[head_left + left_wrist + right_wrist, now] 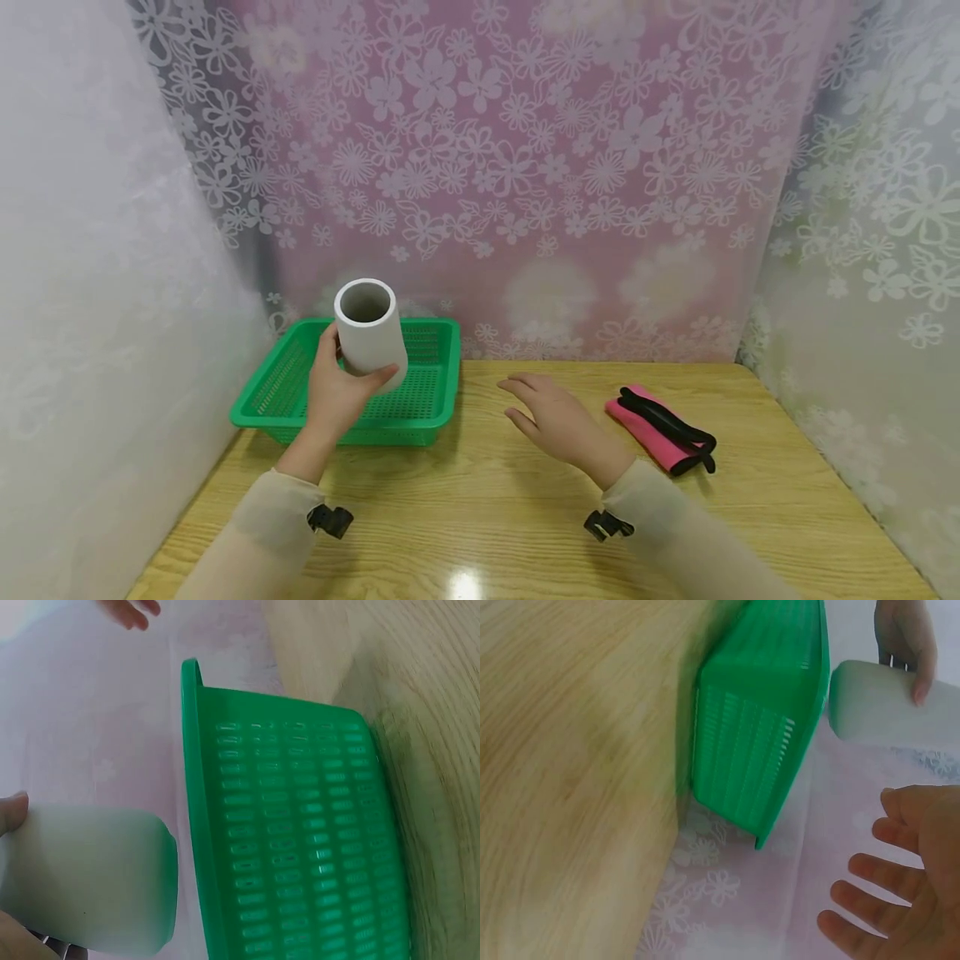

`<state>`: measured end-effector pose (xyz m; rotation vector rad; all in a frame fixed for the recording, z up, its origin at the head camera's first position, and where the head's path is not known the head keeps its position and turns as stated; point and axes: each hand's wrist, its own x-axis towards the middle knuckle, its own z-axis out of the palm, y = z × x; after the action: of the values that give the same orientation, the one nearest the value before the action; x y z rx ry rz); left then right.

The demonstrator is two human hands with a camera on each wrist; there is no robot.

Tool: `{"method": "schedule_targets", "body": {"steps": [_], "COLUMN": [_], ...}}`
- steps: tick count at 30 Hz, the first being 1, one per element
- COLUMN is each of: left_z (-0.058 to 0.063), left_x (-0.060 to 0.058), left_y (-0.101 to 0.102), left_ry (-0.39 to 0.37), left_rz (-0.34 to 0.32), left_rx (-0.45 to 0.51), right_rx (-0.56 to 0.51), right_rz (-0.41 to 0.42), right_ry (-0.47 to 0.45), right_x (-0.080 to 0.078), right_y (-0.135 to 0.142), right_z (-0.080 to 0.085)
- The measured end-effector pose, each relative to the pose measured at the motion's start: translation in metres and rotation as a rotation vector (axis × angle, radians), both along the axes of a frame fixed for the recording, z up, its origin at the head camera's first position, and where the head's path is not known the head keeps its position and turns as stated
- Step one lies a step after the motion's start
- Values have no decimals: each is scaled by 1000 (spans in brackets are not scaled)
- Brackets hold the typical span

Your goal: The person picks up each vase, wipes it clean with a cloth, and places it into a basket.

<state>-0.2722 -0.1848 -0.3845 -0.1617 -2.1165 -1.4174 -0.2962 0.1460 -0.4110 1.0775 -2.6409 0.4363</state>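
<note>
My left hand (pixel 339 396) grips a white cylindrical cup (pixel 372 346) around its side, thumb across the front, its open mouth tilted toward the head camera. Both wrist views show the cup (pixel 90 877) held just above the rim of a green plastic basket (pixel 442 392), with a gap between them. Inside the basket, the slotted floor shows in the head view. To the right of the basket, my right hand (pixel 558 421) hovers over the table with fingers spread and relaxed, holding nothing; the right wrist view shows its fingers (pixel 885 877) apart from the cup.
A pink and black folded item (pixel 663 429) lies on the wooden table (pixel 480 500) to the right of my right hand. A flowered pink curtain (pixel 525 183) hangs behind the table, and pale sheets (pixel 97 250) close in both sides.
</note>
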Motion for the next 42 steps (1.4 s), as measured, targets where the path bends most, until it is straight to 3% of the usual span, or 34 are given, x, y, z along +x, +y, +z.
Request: {"method": "schedule_targets", "body": {"steps": [9,17,34,42], "left_z": [-2,-5,-16,-18], "left_x": [-1,0,-8,-12], "left_y": [-11,-18,-26,-32], "left_ry": [4,-40,19,29], "left_rz": [51,90,118,135], "left_rx": [-12,-35,-115,-145], "right_rx": [-51,-76,112,180], "right_rz": [97,203,244,235], "right_ry": [106,193,238,201], "right_x": [-1,-4,-2,1], "right_y": [-25,-51,-84,-92], "right_z": [-13,-24,-41,-47]}}
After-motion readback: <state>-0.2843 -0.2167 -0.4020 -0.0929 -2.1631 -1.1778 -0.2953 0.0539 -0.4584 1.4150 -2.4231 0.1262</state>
